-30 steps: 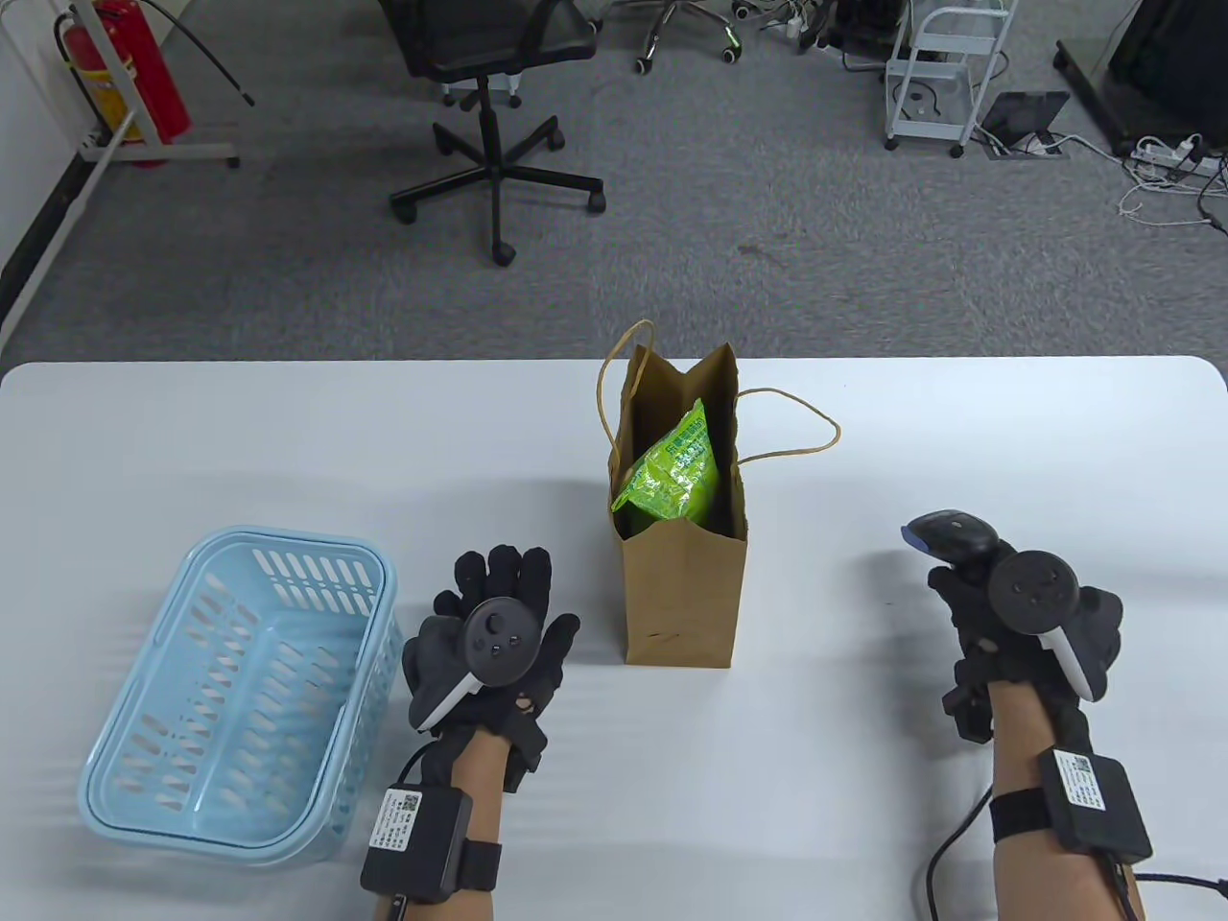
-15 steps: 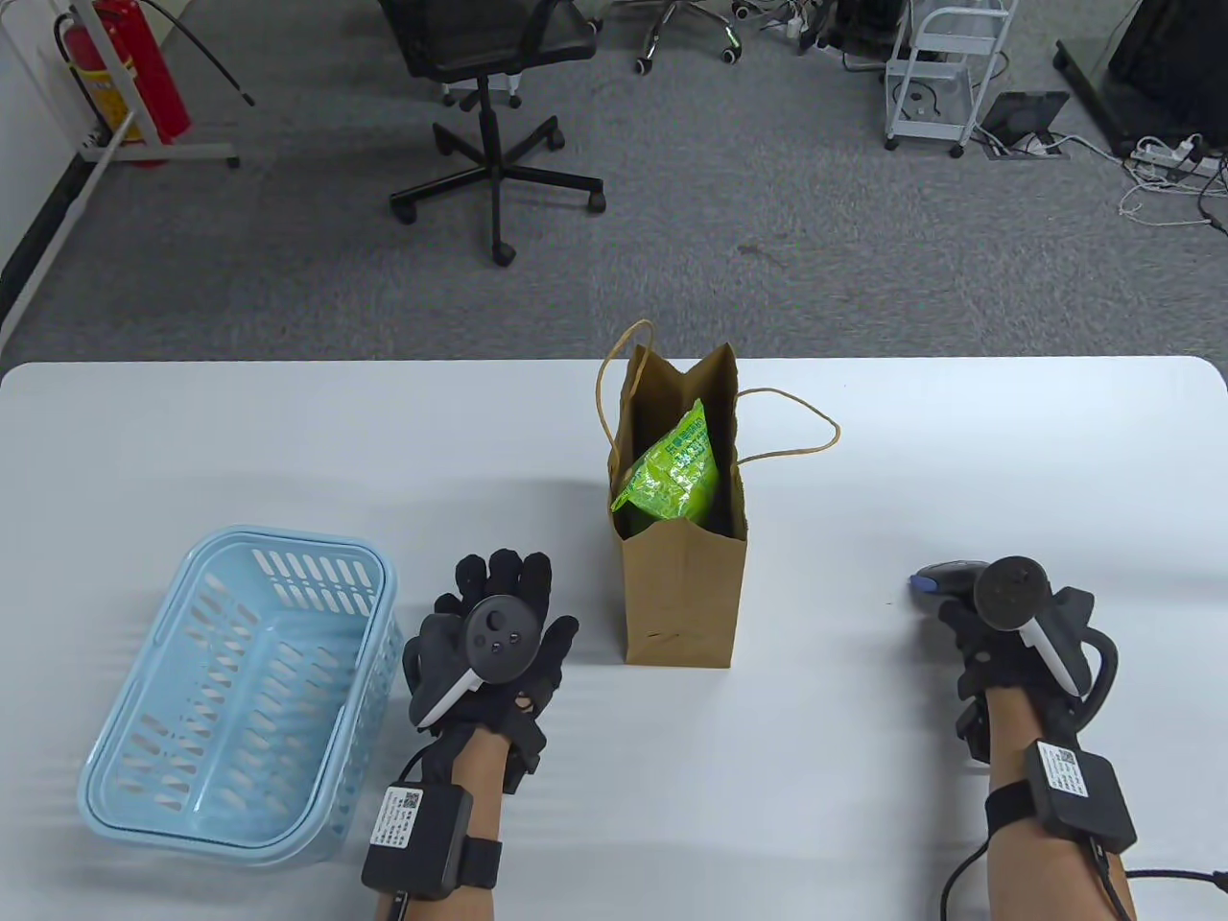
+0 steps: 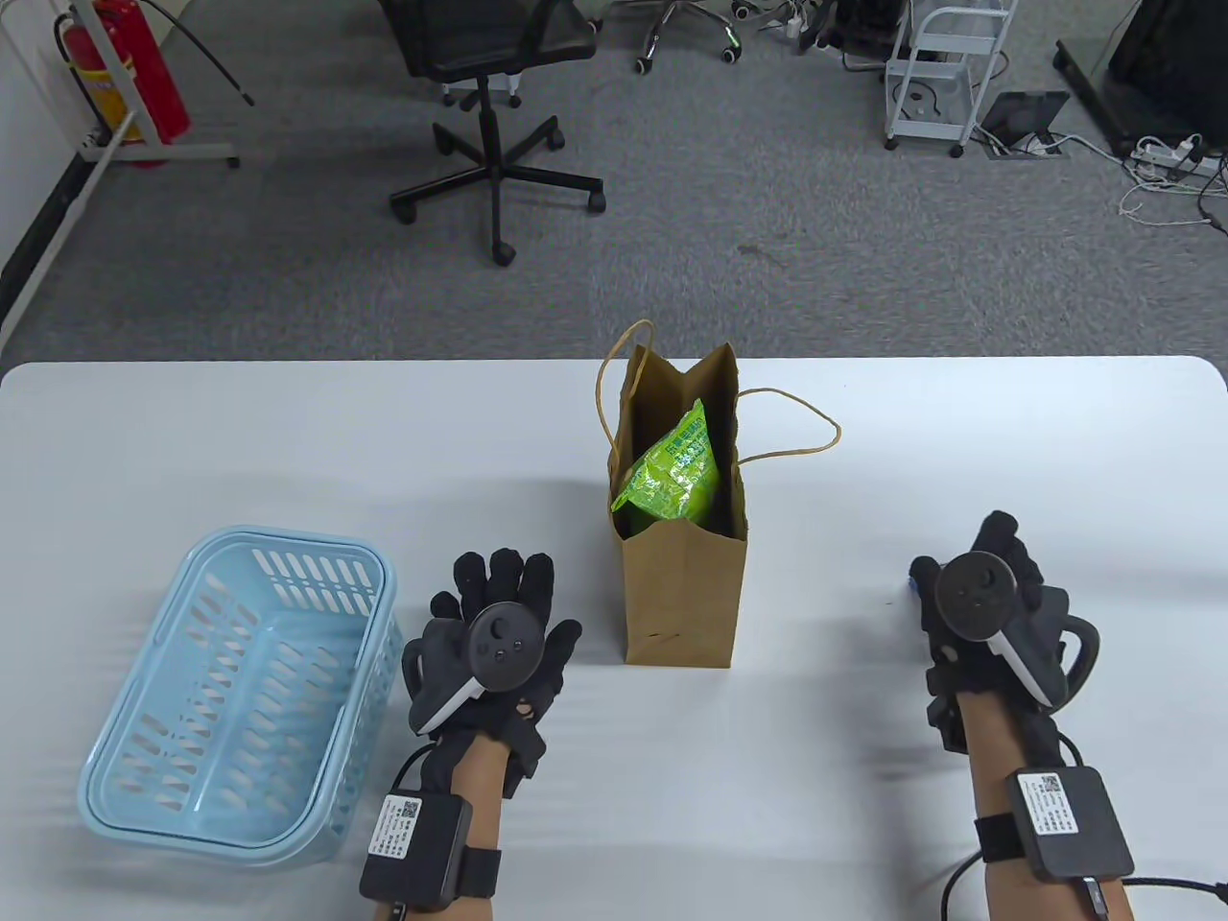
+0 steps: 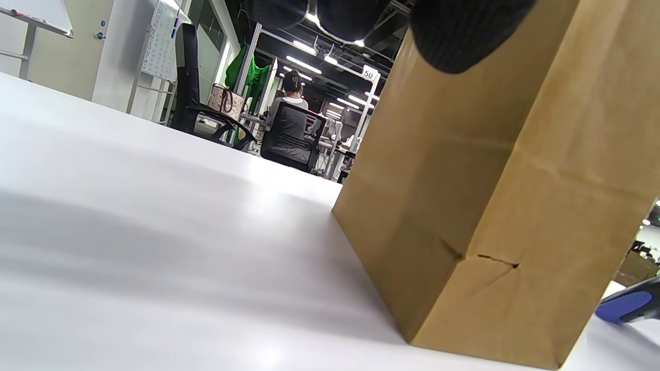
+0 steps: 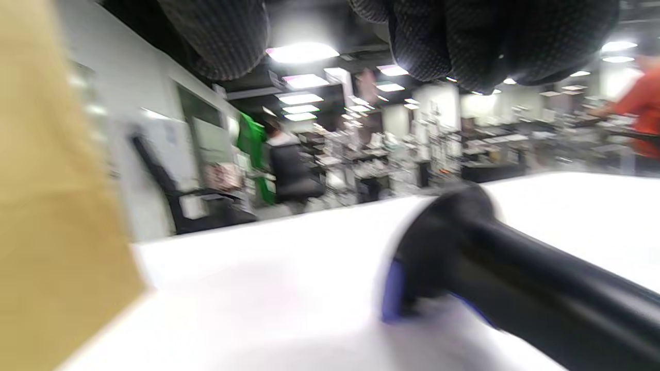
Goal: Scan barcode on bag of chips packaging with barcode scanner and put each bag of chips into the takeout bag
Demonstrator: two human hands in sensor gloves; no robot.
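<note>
- One green bag of chips (image 3: pixel 674 470) stands inside the brown takeout bag (image 3: pixel 683 595), its top corner leaning against the bag's far wall.
- That takeout bag is upright at the middle of the white counter (image 3: pixel 288 432), mouth open, its two cord handles flopped out to either side.
- Your barcode scanner (image 5: pixel 521 288) lies on the counter to the right of the takeout bag, well apart from it; its blue-tipped head points toward the bag.
- Your right hand (image 3: pixel 993 624) is directly over the scanner with the fingers (image 5: pixel 464 41) stretched forward above it; the right wrist view is blurred, and no grip on the handle shows.
- Your left hand (image 3: pixel 494 648) rests flat, fingers straight and spread, holding nothing, just left of the takeout bag.
- Left of that hand sits a light blue basket (image 3: pixel 106 767).
</note>
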